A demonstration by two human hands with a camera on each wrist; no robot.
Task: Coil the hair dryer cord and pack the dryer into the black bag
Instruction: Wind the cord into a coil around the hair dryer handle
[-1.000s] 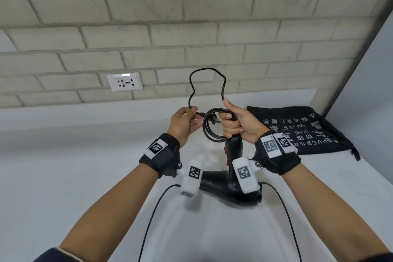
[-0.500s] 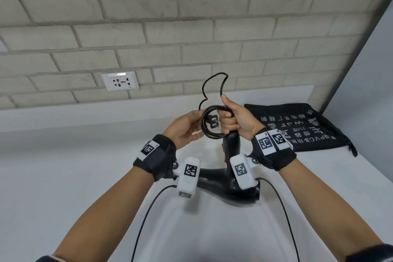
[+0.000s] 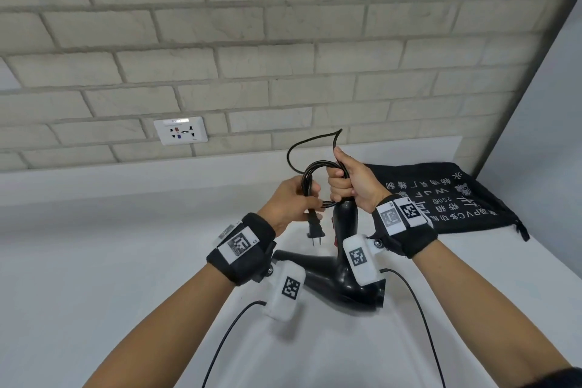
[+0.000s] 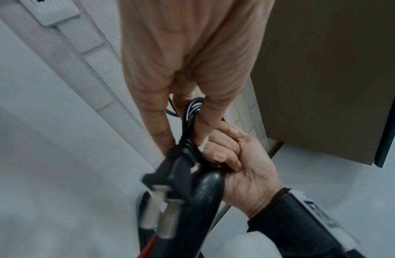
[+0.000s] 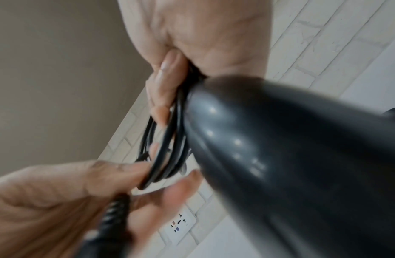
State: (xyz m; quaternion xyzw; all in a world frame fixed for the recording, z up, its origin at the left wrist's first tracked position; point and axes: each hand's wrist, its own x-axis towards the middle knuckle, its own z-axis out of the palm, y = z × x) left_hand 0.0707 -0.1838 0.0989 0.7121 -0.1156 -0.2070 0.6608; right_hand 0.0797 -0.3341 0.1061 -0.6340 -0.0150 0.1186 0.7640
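Note:
The black hair dryer (image 3: 343, 274) hangs nozzle-down over the white counter. My right hand (image 3: 338, 179) grips the top of its handle (image 5: 280, 157) together with the coiled black cord (image 3: 318, 165). A small loose loop of cord (image 3: 302, 143) sticks up above that fist. My left hand (image 3: 310, 195) pinches the left side of the coil (image 5: 167, 148). The plug (image 3: 315, 228) dangles just under it, prongs down (image 4: 156, 211). To the right, the black bag (image 3: 441, 195) with white print lies flat on the counter.
A white wall socket (image 3: 180, 134) sits in the brick wall at the back left. A grey side wall (image 3: 535, 135) closes the counter on the right, just past the bag. Thin black cables (image 3: 415, 302) run from my wrist cameras toward me.
The tall loose loop above my right hand has shrunk as cord joined the coil. My left hand has closed in on the coil, and the plug now hangs down below it.

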